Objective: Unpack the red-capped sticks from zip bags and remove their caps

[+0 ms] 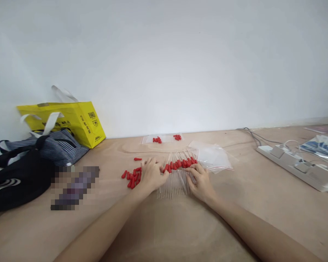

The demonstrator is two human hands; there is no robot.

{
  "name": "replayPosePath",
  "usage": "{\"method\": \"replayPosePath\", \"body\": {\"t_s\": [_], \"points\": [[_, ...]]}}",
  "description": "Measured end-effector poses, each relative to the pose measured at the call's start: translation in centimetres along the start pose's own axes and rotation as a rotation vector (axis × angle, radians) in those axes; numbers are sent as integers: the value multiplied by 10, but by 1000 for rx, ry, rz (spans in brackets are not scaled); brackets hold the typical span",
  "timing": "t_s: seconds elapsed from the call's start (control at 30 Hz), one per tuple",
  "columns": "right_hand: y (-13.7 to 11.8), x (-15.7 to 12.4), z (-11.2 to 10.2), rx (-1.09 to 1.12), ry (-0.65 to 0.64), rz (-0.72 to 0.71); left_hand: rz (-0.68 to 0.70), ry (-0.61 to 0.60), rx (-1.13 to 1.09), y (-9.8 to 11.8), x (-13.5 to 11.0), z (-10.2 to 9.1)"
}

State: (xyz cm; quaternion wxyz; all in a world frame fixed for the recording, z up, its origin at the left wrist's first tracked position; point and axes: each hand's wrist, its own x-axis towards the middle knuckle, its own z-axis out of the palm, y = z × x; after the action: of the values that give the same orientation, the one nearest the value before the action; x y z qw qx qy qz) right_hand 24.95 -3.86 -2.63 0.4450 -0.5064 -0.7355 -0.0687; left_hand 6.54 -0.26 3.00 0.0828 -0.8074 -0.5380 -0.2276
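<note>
A row of red rubber bulbs lies across thin pale sticks in the middle of the table. My left hand rests palm down at the row's left end, fingers bent and thumb spread toward the bulbs. At the other end is my right hand, its index fingertip touching the bulbs and its thumb below, bent inward; what lies between them is too small to make out. More thin sticks in clear plastic lie between my hands. Loose red bulbs are heaped left of my left hand.
Behind lies another plastic bag with sticks and red bulbs. A clear bag is at the right. A yellow bag, striped bag and black bag stand left. A power strip with cables is far right.
</note>
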Motion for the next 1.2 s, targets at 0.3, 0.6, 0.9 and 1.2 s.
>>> {"method": "replayPosePath", "body": {"t_s": [0.3,0.6,0.9,1.2], "points": [[-25,-1,-1,-60,-114,-435,400,261,-115,-29,-66,-10],[-27,-10,7,-99,-69,-457,467,257,-151,-20,-69,4],[-34,-12,2,-73,-45,-486,512,293,-194,-22,-74,5],[-36,-11,-2,-34,-17,-484,526,284,-195,-21,-76,4]]}}
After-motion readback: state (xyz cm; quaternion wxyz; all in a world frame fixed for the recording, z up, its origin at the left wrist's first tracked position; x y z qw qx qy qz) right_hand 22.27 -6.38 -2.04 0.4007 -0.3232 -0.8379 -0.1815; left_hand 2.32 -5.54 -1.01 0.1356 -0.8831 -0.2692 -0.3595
